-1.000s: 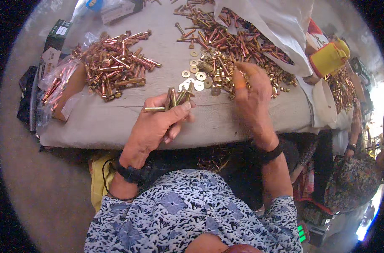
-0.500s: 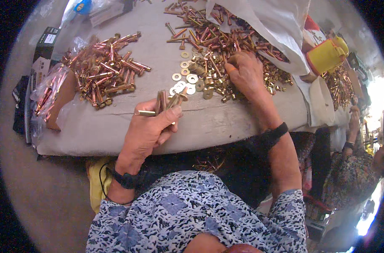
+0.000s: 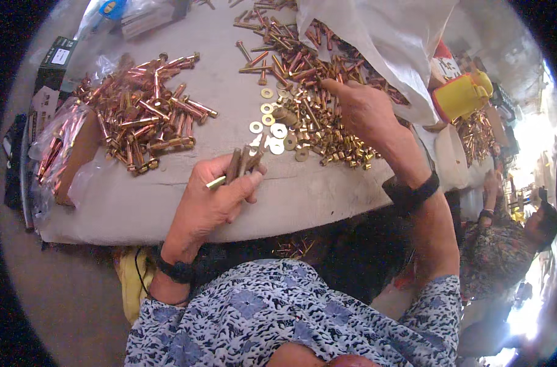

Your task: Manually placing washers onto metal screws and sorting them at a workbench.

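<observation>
My left hand [image 3: 217, 192] is closed around several brass-coloured bolts [image 3: 245, 164], held above the front of the table with their shanks pointing different ways. My right hand [image 3: 367, 113] is over the pile of loose bolts [image 3: 303, 61], its index finger stretched to the bolts and the other fingers curled under; its grip is hidden from above. Small nuts [image 3: 352, 150] lie heaped just below this hand. Flat round washers [image 3: 278, 131] are spread at the left edge of the nuts, some stacked.
A heap of bolts with nuts [image 3: 150, 116] lies at the left, beside an open carton with plastic wrap [image 3: 76, 159]. White sheeting [image 3: 382, 37] covers part of the right pile. A yellow container [image 3: 462, 95] and more bolts [image 3: 474, 134] are at the right, near another person [image 3: 498, 251].
My right hand has moved up from the nuts, its index finger now reaching into the bolts. My left hand keeps its bolts, tilted a little differently. The view has shifted slightly.
</observation>
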Demonstrator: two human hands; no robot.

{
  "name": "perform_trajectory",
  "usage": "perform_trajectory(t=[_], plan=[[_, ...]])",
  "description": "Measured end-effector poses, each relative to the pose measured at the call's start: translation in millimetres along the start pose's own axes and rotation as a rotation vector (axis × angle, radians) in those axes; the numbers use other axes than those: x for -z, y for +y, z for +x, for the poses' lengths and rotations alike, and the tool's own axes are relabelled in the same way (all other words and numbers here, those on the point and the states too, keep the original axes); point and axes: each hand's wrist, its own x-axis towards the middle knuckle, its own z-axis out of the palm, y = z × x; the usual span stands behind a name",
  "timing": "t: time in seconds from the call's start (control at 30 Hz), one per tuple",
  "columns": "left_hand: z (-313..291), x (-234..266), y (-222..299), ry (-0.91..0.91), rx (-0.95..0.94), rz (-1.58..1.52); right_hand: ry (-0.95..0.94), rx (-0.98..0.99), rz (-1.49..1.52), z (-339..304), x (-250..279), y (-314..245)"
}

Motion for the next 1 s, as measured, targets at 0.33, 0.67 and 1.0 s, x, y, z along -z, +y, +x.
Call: perform_trajectory(t=[0.33, 0.67, 1.0], plan=[[0, 2, -4, 0.020, -0.026, -0.012, -0.089, 0.145, -0.142, 25, -16, 15], [-3, -11, 3, 0.036, -0.114, 0.149, 0.195, -0.300, 1.014, -18, 7, -26], [1, -24, -10, 0.036, -0.194, 0.305, 0.222, -0.403, 1.586, -51, 10, -73]])
